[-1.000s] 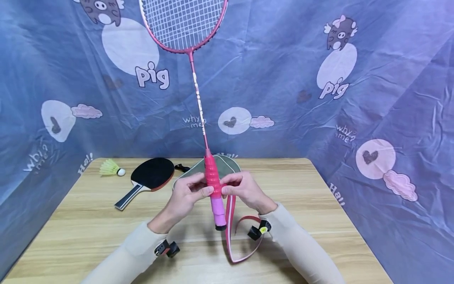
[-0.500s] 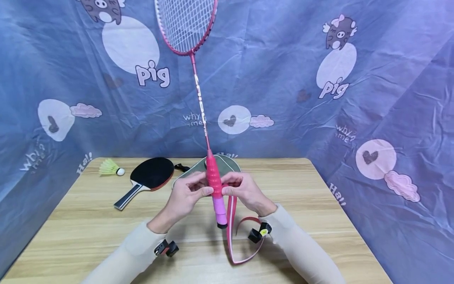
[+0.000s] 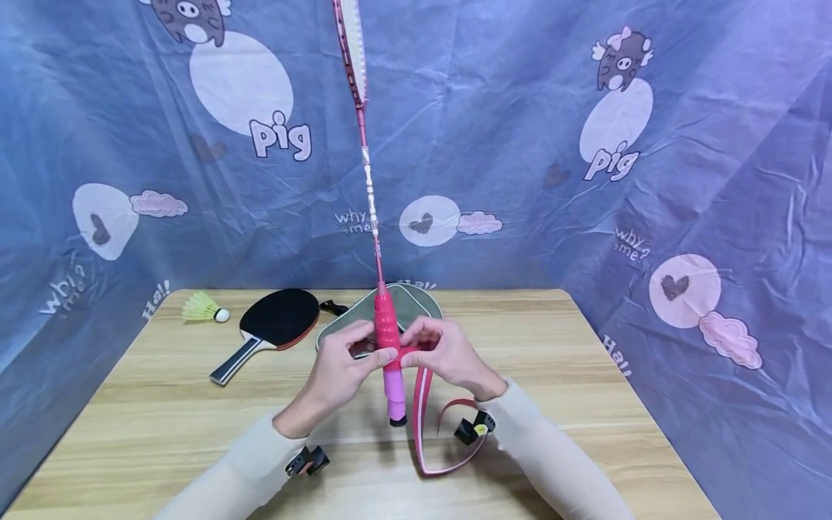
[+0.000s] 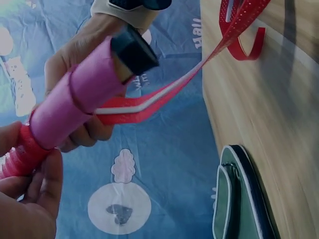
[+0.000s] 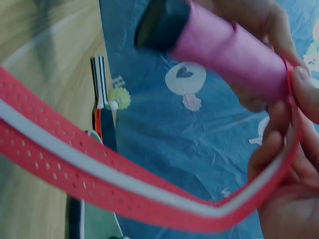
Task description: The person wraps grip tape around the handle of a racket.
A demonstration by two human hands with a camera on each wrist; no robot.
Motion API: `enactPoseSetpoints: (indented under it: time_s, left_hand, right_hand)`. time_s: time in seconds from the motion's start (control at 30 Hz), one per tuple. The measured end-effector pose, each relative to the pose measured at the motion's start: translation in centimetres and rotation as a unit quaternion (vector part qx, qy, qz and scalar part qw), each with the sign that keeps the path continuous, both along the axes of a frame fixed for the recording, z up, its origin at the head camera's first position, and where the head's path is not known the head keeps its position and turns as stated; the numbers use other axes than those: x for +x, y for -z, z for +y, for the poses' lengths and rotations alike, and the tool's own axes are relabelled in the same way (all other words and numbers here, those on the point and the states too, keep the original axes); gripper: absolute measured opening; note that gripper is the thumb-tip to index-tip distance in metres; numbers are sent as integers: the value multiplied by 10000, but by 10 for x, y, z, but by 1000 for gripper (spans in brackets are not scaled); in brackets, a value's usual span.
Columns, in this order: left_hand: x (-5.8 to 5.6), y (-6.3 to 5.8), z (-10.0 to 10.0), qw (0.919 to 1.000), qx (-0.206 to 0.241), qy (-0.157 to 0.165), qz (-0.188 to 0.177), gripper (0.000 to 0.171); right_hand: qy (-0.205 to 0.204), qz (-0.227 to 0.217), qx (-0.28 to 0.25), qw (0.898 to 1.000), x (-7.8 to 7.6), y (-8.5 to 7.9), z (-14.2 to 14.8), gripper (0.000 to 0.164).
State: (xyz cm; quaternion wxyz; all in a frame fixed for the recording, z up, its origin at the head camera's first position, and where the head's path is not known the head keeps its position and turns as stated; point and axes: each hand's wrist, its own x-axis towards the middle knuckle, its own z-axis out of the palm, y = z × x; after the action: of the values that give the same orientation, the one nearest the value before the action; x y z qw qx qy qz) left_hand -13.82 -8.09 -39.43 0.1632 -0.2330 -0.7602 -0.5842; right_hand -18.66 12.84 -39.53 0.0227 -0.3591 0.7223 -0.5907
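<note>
Head view: showing one badminton racket (image 3: 369, 180) held above a wooden table (image 3: 552, 433), leaning slightly left, running out past the top edge and presenting its head almost edge-on. Clamping the ridged red wrap (image 3: 386, 325) on the handle between thumb and fingers of the left hand (image 3: 334, 372). Pinching a red strip (image 3: 421, 404) with a white centre stripe between thumb and fingers of the right hand (image 3: 453, 354), just beside the handle, and letting it hang in a loose loop below.

Looking partly done, judging by the handle: covering the upper part in red already, but leaving the purple section (image 3: 394, 393) bare down to the black end cap (image 3: 398, 422). Leaving, too, a long tail of strip unwound, so by that judgement needing more turns over the purple.

Counting at the hands: one racket, one strip, one purple section, one end cap, two hands. Counting on the arms: two wrist cameras (image 3: 466, 431). Counting on the table: one shuttlecock (image 3: 203, 308) at far left, one table tennis bat (image 3: 279, 318) to its right, one green case (image 3: 416, 303) behind the hands, and one small black item (image 3: 334, 308) between bat and case, possibly being a strap but showing too small for certainty.
</note>
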Motion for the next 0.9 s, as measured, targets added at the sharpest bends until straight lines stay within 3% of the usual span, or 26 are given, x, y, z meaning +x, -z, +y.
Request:
enactPoseSetpoints:
  time_s: [0.27, 0.63, 0.77, 0.9]
  left_hand:
    - [0, 1, 0, 9978, 320, 553, 149, 41]
    - [0, -6, 0, 9951, 631, 755, -99, 36]
    - [-1, -6, -1, 9935, 609, 959, -16, 34]
    - [-4, -4, -3, 9898, 632, 1268, 130, 34]
  right_hand:
    - [-277, 294, 159, 9991, -2, -2, 6, 20]
    - [-116, 26, 130, 9998, -2, -4, 11, 27]
    - [-432, -54, 108, 9990, -4, -4, 13, 39]
    - [-1080, -335, -191, 9934, -8, 1, 13, 49]
